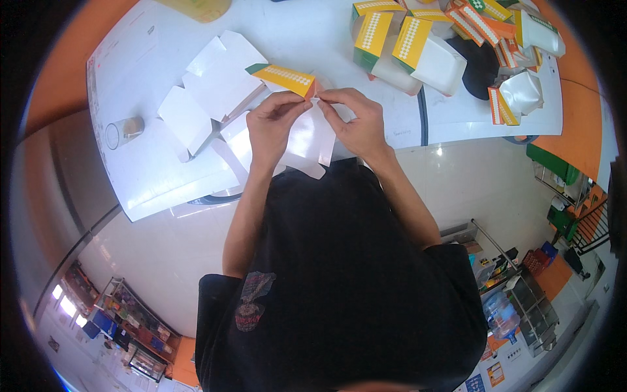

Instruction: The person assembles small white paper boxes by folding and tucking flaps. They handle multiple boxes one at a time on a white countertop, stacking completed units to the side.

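Observation:
My left hand (274, 124) and my right hand (353, 121) both grip a flat, partly folded carton blank (304, 140) over the white table (307, 39). Its inside is white. A yellow, orange and green printed flap (287, 78) stands up just beyond my fingertips. My thumbs and forefingers pinch the fold near that flap. More white unfolded blanks (212, 85) lie spread to the left of my left hand, touching the one I hold.
A heap of folded yellow, orange and green cartons (450, 39) sits at the table's far right, around a black object (480, 62). A small clear cylinder (124, 130) lies at the left. A yellow thing (199, 8) is at the far edge. Orange floor surrounds the table.

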Demonstrator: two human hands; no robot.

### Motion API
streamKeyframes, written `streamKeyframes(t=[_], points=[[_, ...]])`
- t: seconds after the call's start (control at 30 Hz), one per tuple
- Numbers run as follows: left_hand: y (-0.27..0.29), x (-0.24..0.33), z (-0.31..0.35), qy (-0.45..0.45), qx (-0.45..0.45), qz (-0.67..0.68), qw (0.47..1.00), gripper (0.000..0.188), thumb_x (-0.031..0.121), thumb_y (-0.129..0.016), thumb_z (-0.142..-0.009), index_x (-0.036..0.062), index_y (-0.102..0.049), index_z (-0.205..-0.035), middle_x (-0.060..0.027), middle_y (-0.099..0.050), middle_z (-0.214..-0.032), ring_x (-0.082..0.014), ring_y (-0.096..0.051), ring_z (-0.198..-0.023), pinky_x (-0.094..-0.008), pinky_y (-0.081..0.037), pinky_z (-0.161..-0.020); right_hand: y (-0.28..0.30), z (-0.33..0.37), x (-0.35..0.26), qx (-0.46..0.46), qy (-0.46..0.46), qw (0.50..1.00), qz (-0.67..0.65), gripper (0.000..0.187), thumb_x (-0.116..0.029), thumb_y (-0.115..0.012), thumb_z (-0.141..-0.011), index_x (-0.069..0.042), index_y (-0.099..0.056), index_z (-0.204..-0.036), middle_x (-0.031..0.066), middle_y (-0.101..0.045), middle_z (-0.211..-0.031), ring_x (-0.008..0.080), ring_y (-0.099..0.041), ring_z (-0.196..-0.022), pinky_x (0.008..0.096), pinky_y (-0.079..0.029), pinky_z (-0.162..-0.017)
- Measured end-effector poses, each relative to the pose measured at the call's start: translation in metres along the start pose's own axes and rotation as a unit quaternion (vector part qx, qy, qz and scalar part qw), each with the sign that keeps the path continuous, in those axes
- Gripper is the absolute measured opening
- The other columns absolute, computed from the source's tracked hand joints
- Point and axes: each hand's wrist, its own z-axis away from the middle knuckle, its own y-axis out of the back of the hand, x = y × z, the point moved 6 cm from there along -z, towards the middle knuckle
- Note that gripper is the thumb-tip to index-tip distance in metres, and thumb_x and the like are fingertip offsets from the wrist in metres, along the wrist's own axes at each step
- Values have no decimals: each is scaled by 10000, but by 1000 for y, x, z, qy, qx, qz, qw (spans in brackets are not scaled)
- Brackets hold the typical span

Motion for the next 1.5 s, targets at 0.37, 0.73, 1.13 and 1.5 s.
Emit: streamKeyframes(t=[0.37, 0.73, 1.13, 1.5], points=[[-6, -9, -2, 0, -24, 53, 998, 186, -86, -769, -865, -60, -743, -1048, -106, -738, -1061, -184, -733, -987, -295, -601, -920, 4, 1, 5, -3, -12, 1000, -20, 188, -9, -776, -858, -27, -760, -1044, 129, -772, -977, 241, -756, -861, 322, -588, -754], [-19, 1, -1, -74, -51, 106, 990, 314, -94, -753, -868, -23, -701, -1170, -99, -707, -1051, -204, -723, -999, -325, -600, -947, -4, 4, 8, -71, -23, 993, -96, 310, 75, -659, -919, 7, -724, -1214, 148, -702, -1150, 239, -703, -1039, 324, -566, -892], [-32, 95, 40, -300, -115, -245, 915, 232, -50, -736, -761, 70, -719, -958, -79, -747, -1037, -269, -688, -986, -392, -528, -911, 70, -7, 40, -34, -268, 901, -340, 584, -450, -421, -1109, 43, -569, -1385, 180, -694, -1196, 237, -722, -956, 364, -611, -788], [-9, 58, 49, -107, -316, -402, 853, 659, 163, -799, -870, 118, -550, -1478, -162, -630, -1379, -383, -570, -1293, -466, -436, -1162, 25, 18, 34, -168, -346, 896, -223, 344, -244, -569, -1072, 37, -668, -1244, 93, -718, -1049, 149, -689, -911, 297, -588, -798]])
